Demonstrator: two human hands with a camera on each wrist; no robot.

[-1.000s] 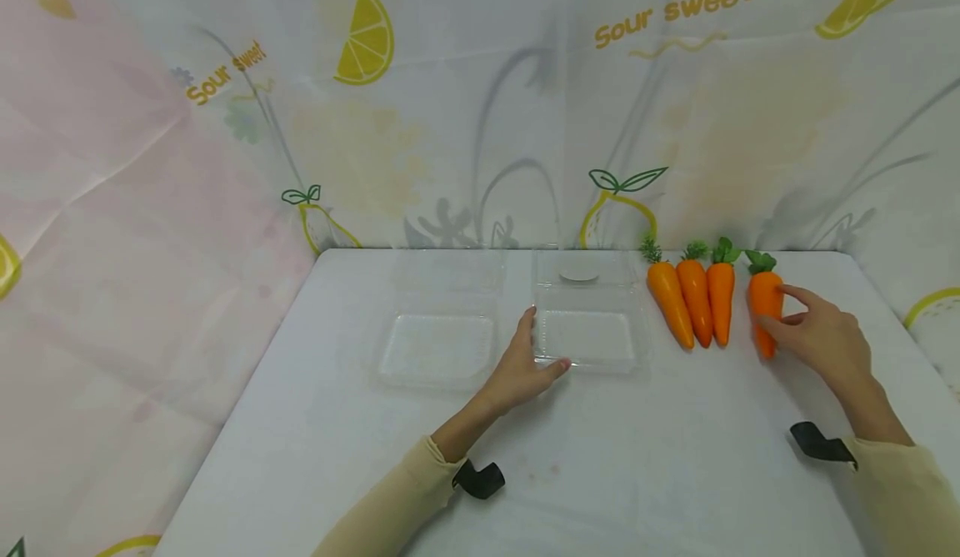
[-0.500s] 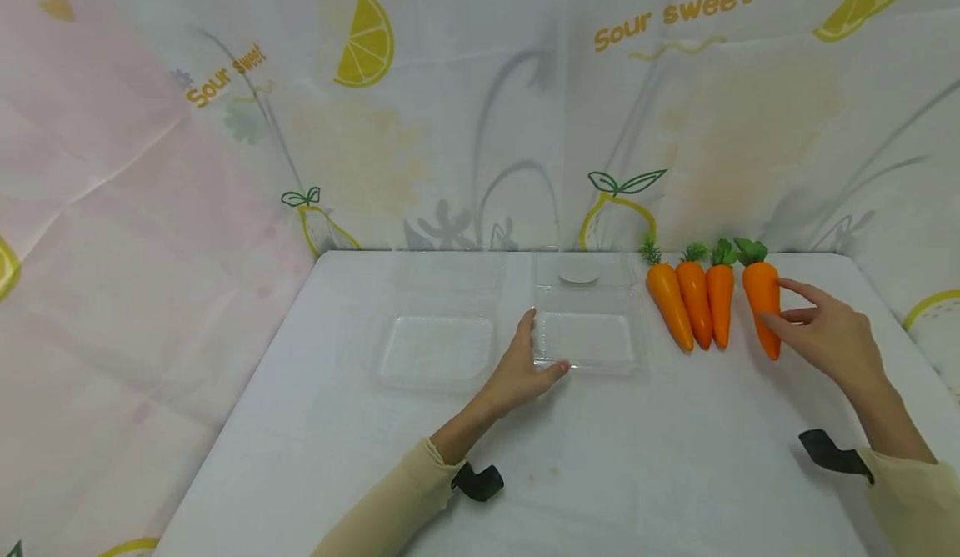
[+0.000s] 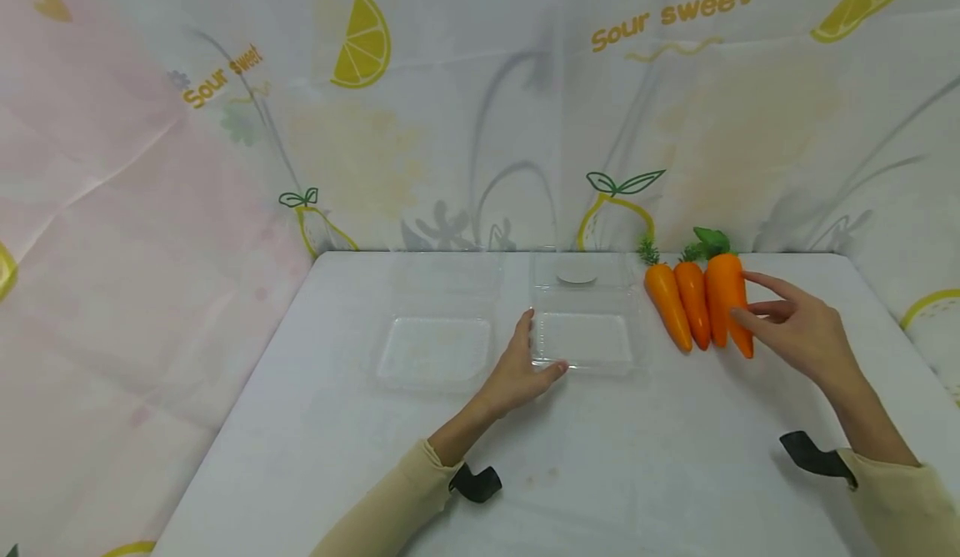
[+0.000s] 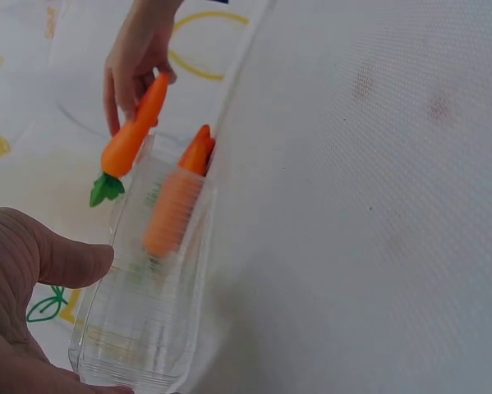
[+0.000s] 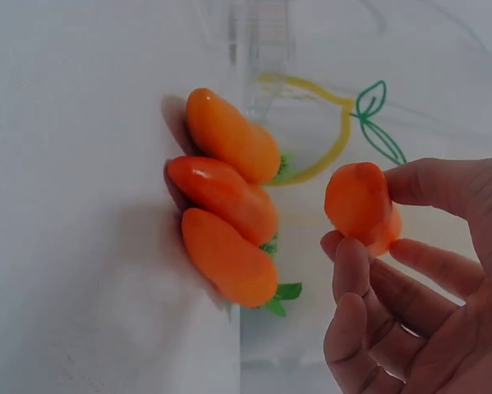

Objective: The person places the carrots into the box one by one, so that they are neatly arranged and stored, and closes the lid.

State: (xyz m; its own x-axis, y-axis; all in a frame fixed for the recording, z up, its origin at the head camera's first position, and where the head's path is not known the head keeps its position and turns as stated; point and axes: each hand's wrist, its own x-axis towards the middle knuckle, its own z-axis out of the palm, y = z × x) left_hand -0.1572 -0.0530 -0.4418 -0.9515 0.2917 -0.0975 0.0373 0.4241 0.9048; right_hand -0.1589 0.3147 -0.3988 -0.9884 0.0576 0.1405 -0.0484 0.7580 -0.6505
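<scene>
My right hand [image 3: 810,336] pinches an orange carrot [image 3: 726,286] with a green leafy top between thumb and fingers. In the right wrist view the held carrot [image 5: 360,205] appears end-on, off the table. It partly covers the rightmost of three carrots lying side by side: one on the left [image 3: 667,307], one in the middle [image 3: 692,307]. My left hand [image 3: 521,378] touches the near left corner of a clear plastic clamshell box [image 3: 585,336], its thumb and fingers spread along two sides. The box lies with its lid laid back and nothing inside.
A second clear clamshell box [image 3: 435,353], also lid back, lies to the left. The white table [image 3: 600,474] ends at a printed cloth backdrop [image 3: 465,123]. Black straps [image 3: 476,484] stick out at both sleeve cuffs.
My right hand has lifted the carrot and carried it left, from beside the row to over the rightmost carrot. My left hand and both boxes have stayed in place.
</scene>
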